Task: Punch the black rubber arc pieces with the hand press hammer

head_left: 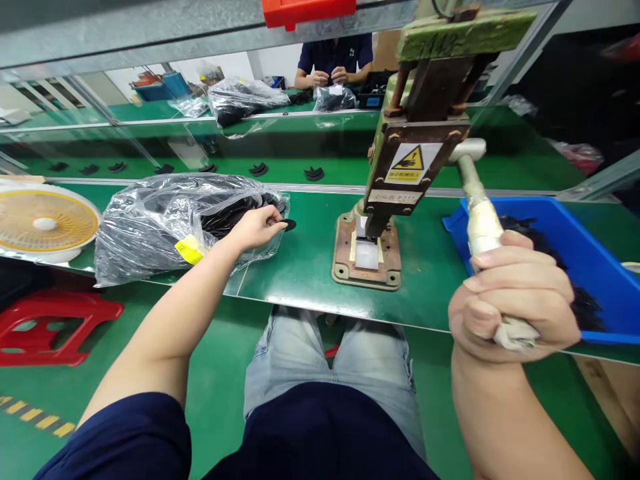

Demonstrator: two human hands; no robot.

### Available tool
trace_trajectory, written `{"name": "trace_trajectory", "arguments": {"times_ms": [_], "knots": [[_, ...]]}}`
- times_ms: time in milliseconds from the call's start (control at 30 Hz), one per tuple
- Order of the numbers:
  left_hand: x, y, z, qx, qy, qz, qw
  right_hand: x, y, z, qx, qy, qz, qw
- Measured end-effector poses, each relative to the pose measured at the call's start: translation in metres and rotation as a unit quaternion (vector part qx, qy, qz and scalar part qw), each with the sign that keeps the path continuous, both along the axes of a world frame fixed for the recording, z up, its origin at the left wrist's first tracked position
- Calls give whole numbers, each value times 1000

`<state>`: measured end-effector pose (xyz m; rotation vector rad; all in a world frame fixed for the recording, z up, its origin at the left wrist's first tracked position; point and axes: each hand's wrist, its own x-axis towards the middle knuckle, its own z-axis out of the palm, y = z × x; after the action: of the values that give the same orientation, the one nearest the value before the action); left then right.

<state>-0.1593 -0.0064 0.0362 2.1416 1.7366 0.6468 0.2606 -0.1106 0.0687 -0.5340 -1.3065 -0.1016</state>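
My left hand (257,227) reaches to the mouth of a clear plastic bag (155,223) full of black parts and pinches a small black round part (289,225) at its opening. My right hand (515,300) is wrapped in a fist round the taped lever handle (480,217) of a hand press (400,153). The press stands on a rusty base plate (345,257) on the green table, with a pale block (367,253) under its ram.
A blue bin (575,240) with black parts sits at the right. A yellow fan (45,223) lies at the left, a red stool (55,323) below it. Black parts ride the far conveyor (314,174). Another person (333,63) works opposite.
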Motion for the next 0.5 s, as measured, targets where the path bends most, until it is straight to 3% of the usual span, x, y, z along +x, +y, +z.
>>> {"name": "trace_trajectory", "arguments": {"times_ms": [67, 167, 333, 500], "knots": [[13, -2, -13, -33, -103, 29, 994, -1, 2, 0, 18, -2, 1, 1000], [25, -4, -35, -73, -211, 4, 975, -2, 3, 0, 30, -14, 4, 999], [30, -9, -50, -77, -154, -61, 983, 0, -3, 2, 0, -29, 0, 1000], [35, -5, -34, -66, -98, -41, 992, -1, -7, 2, -13, -26, 7, 1000]]}}
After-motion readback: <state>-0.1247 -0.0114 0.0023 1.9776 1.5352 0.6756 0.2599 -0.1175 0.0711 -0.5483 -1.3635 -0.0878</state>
